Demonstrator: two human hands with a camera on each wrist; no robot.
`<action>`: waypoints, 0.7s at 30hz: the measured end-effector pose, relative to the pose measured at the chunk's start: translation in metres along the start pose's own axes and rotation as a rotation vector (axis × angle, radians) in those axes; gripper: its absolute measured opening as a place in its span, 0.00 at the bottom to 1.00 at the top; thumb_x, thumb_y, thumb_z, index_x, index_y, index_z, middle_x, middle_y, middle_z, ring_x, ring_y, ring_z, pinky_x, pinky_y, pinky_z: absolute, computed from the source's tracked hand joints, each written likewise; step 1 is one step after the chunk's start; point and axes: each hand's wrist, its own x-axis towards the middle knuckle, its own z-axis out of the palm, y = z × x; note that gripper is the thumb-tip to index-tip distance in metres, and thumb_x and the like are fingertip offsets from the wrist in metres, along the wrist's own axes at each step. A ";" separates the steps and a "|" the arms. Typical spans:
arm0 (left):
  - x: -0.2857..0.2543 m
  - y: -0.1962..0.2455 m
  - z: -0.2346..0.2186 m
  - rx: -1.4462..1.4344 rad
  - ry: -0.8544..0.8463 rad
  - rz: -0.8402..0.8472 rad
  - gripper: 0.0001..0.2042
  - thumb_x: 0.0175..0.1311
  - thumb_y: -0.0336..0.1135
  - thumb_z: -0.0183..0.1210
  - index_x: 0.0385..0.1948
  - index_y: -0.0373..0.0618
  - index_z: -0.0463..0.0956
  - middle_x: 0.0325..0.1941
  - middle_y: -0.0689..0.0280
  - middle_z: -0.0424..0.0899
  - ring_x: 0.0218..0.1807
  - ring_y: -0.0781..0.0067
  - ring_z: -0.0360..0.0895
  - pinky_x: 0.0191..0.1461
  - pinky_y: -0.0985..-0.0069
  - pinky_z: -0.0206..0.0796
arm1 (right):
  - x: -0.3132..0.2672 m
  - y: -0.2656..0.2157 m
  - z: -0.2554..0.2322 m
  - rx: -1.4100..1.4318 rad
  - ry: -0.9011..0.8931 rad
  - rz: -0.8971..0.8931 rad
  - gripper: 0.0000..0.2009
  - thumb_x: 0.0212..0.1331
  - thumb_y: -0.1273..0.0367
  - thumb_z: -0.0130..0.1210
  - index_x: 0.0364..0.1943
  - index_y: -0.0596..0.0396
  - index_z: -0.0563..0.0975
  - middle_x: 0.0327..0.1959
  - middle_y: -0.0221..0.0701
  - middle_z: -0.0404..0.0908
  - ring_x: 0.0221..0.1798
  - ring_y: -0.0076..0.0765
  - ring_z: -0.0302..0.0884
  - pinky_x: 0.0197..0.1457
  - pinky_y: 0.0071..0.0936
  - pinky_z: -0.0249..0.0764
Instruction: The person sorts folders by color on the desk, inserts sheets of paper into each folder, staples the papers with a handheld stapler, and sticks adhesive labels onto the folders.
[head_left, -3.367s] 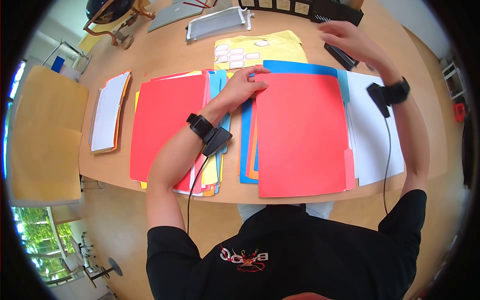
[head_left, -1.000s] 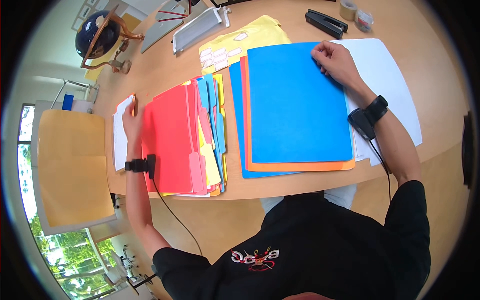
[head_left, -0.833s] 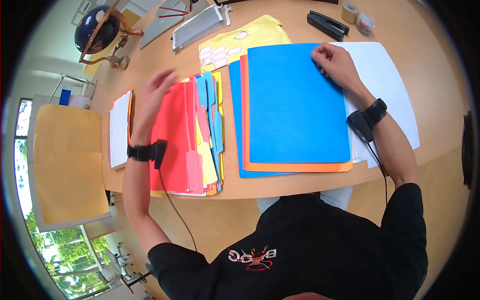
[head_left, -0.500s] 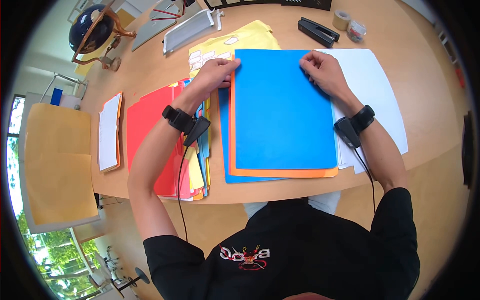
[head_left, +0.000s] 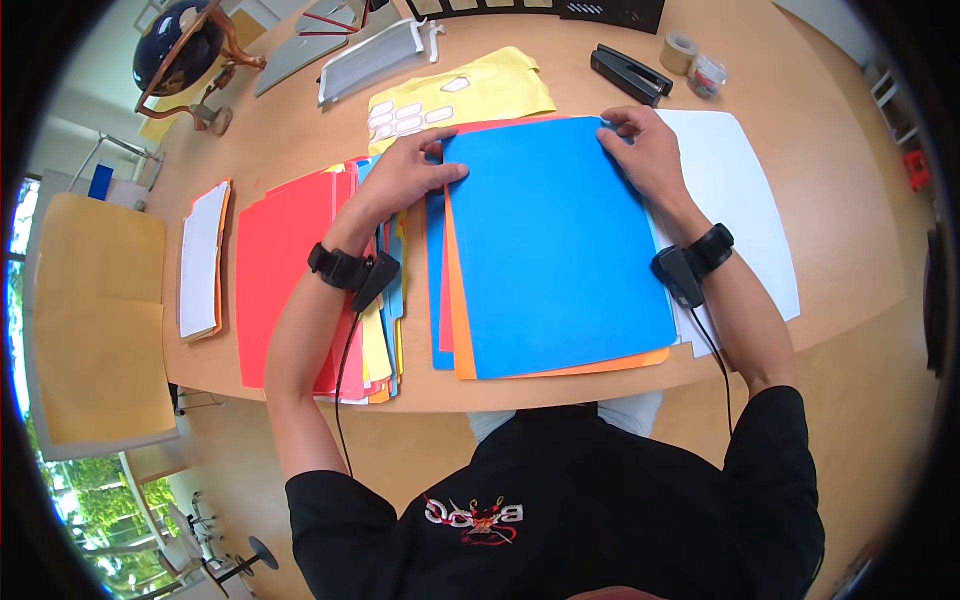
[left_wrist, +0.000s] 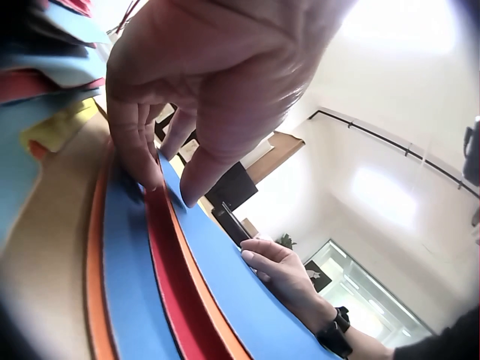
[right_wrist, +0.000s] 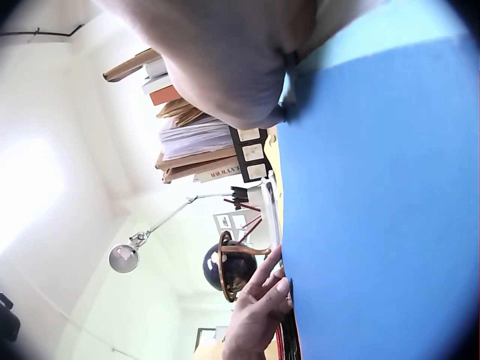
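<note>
A large blue folder (head_left: 560,250) lies uppermost on the middle pile, slightly turned against the orange folder (head_left: 463,345) under it. My left hand (head_left: 405,175) pinches the upper part of its left edge. In the left wrist view the thumb is on the blue surface, with fingers at the edge beside a red folder (left_wrist: 171,277). At the top right corner my right hand (head_left: 648,155) holds the blue folder between thumb and curled fingers. Another pile, topped by a red folder (head_left: 285,270), lies left of it, with tabbed yellow and light blue folders showing along its right side.
White sheets (head_left: 745,220) lie at the right, partly under the middle pile. Behind are a yellow packet (head_left: 510,80) with white labels, a black stapler (head_left: 630,75) and a tape roll (head_left: 678,53). A smaller paper stack (head_left: 203,260) sits far left; a globe (head_left: 180,45) stands behind.
The red folder that topped the middle pile is gone from there, and blue is uppermost. My left hand went far left, then came back to the blue folder's edge, and that folder has turned slightly.
</note>
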 end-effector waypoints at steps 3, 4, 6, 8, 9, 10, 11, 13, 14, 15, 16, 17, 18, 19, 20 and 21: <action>-0.004 0.003 0.007 0.148 0.118 0.057 0.32 0.56 0.39 0.70 0.64 0.39 0.72 0.42 0.57 0.82 0.40 0.67 0.80 0.46 0.71 0.73 | 0.001 -0.002 -0.001 -0.013 -0.007 0.012 0.16 0.56 0.65 0.64 0.46 0.58 0.82 0.43 0.38 0.82 0.44 0.36 0.80 0.50 0.31 0.77; -0.005 0.001 0.010 0.306 0.209 0.159 0.30 0.56 0.40 0.69 0.62 0.41 0.73 0.44 0.55 0.82 0.42 0.64 0.80 0.47 0.69 0.74 | 0.001 -0.003 -0.001 -0.013 -0.009 0.022 0.16 0.55 0.66 0.65 0.46 0.58 0.82 0.44 0.38 0.82 0.45 0.37 0.80 0.51 0.31 0.77; -0.008 -0.003 0.014 0.458 0.302 0.260 0.29 0.56 0.40 0.69 0.61 0.42 0.75 0.46 0.53 0.82 0.44 0.61 0.81 0.49 0.67 0.74 | 0.001 -0.002 0.000 -0.005 -0.014 0.019 0.16 0.55 0.66 0.65 0.46 0.57 0.82 0.44 0.38 0.82 0.45 0.37 0.80 0.52 0.31 0.77; -0.014 0.012 0.015 0.499 0.362 0.296 0.24 0.58 0.42 0.68 0.56 0.45 0.78 0.50 0.54 0.83 0.46 0.61 0.82 0.50 0.67 0.74 | 0.001 -0.003 -0.001 0.007 -0.016 0.017 0.16 0.55 0.66 0.65 0.47 0.57 0.82 0.44 0.38 0.82 0.46 0.37 0.81 0.52 0.32 0.77; -0.015 0.017 0.014 0.495 0.365 0.297 0.24 0.58 0.42 0.68 0.56 0.45 0.78 0.50 0.54 0.83 0.46 0.61 0.82 0.50 0.67 0.74 | 0.001 -0.005 -0.001 0.003 -0.016 0.026 0.16 0.55 0.66 0.66 0.47 0.57 0.82 0.45 0.38 0.82 0.46 0.37 0.81 0.52 0.32 0.77; -0.014 0.021 0.013 0.399 0.305 0.292 0.22 0.59 0.42 0.67 0.54 0.46 0.78 0.50 0.55 0.83 0.45 0.61 0.82 0.49 0.67 0.74 | 0.001 -0.006 -0.002 -0.001 -0.016 0.035 0.16 0.54 0.66 0.66 0.47 0.57 0.82 0.45 0.38 0.82 0.46 0.37 0.81 0.52 0.32 0.77; -0.013 0.022 0.012 0.303 0.245 0.287 0.20 0.59 0.42 0.67 0.51 0.46 0.79 0.51 0.56 0.84 0.45 0.62 0.82 0.48 0.67 0.74 | 0.000 -0.006 -0.002 -0.004 -0.018 0.033 0.16 0.54 0.66 0.66 0.47 0.57 0.82 0.45 0.38 0.82 0.46 0.37 0.81 0.52 0.32 0.77; -0.008 0.022 0.009 0.260 0.223 0.232 0.19 0.61 0.42 0.67 0.51 0.45 0.79 0.49 0.61 0.84 0.43 0.69 0.80 0.47 0.71 0.73 | 0.000 -0.007 -0.002 -0.025 -0.011 0.015 0.14 0.58 0.66 0.64 0.46 0.57 0.82 0.44 0.38 0.82 0.46 0.37 0.81 0.53 0.32 0.77; -0.005 0.021 0.008 0.220 0.197 0.177 0.19 0.62 0.42 0.66 0.51 0.44 0.78 0.48 0.66 0.83 0.41 0.76 0.78 0.45 0.75 0.72 | 0.001 -0.007 -0.001 -0.029 -0.013 0.012 0.14 0.58 0.66 0.64 0.46 0.57 0.82 0.44 0.38 0.82 0.46 0.37 0.81 0.53 0.32 0.77; -0.004 0.021 0.008 0.216 0.200 0.177 0.19 0.62 0.42 0.66 0.51 0.44 0.78 0.48 0.66 0.83 0.41 0.76 0.78 0.45 0.75 0.72 | 0.002 -0.007 0.000 0.017 0.008 0.036 0.13 0.61 0.65 0.61 0.46 0.57 0.82 0.44 0.39 0.82 0.46 0.37 0.81 0.52 0.32 0.76; -0.004 0.020 0.007 0.241 0.174 0.161 0.17 0.65 0.42 0.64 0.49 0.43 0.78 0.44 0.68 0.83 0.40 0.79 0.77 0.44 0.77 0.71 | 0.002 -0.006 0.001 0.063 0.029 0.061 0.12 0.63 0.65 0.59 0.46 0.57 0.82 0.44 0.39 0.81 0.46 0.38 0.81 0.52 0.31 0.76; -0.002 0.019 0.007 0.266 0.147 0.146 0.15 0.67 0.41 0.62 0.48 0.42 0.78 0.41 0.70 0.82 0.39 0.81 0.76 0.43 0.79 0.70 | 0.002 -0.001 0.003 0.059 0.027 0.059 0.12 0.63 0.65 0.59 0.46 0.57 0.82 0.44 0.39 0.81 0.46 0.38 0.81 0.52 0.31 0.76; 0.002 0.012 0.006 0.262 0.149 0.147 0.15 0.67 0.41 0.62 0.48 0.42 0.78 0.41 0.70 0.82 0.39 0.81 0.76 0.43 0.79 0.70 | 0.004 0.005 0.006 0.085 0.067 0.031 0.12 0.66 0.65 0.57 0.45 0.58 0.82 0.44 0.39 0.81 0.45 0.38 0.81 0.51 0.31 0.76; 0.007 0.006 0.006 0.107 0.104 0.170 0.12 0.69 0.41 0.60 0.46 0.44 0.77 0.38 0.73 0.80 0.37 0.84 0.74 0.41 0.82 0.67 | 0.005 0.005 0.006 0.112 0.107 0.003 0.12 0.68 0.64 0.55 0.44 0.59 0.82 0.44 0.40 0.81 0.44 0.37 0.80 0.51 0.31 0.76; 0.011 -0.001 0.005 -0.047 0.059 0.192 0.11 0.71 0.42 0.58 0.44 0.45 0.77 0.35 0.76 0.78 0.35 0.87 0.72 0.39 0.84 0.65 | 0.005 0.005 0.006 0.108 0.105 0.001 0.12 0.68 0.64 0.55 0.44 0.59 0.82 0.44 0.40 0.81 0.44 0.37 0.80 0.51 0.31 0.76; 0.014 -0.008 0.004 -0.051 0.060 0.193 0.11 0.71 0.42 0.58 0.44 0.45 0.77 0.35 0.76 0.78 0.35 0.87 0.72 0.39 0.84 0.65 | 0.006 0.005 0.007 0.163 0.154 0.039 0.13 0.69 0.63 0.54 0.44 0.59 0.82 0.41 0.38 0.81 0.43 0.33 0.80 0.49 0.30 0.75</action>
